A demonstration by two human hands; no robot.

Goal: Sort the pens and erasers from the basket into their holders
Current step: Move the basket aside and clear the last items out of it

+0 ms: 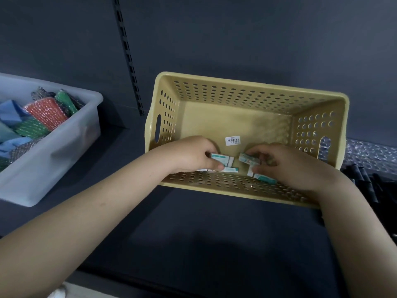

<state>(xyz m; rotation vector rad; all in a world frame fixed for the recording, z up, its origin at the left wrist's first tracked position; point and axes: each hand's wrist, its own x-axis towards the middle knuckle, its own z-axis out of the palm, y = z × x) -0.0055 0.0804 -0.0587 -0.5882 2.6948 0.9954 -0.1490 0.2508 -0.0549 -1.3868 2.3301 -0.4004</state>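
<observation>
- Four or so small sleeved erasers (231, 169) low in basket (236, 87): light, firm, slightly grippy.
- Pinched already: one in left hand (193, 153), another in right hand (285, 164).
- Best taken across the short sides.

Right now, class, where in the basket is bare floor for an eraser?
Free: the basket floor between the price sticker and the far wall. Crowded: along the near wall, where left hand and right hand each hold erasers.
</observation>
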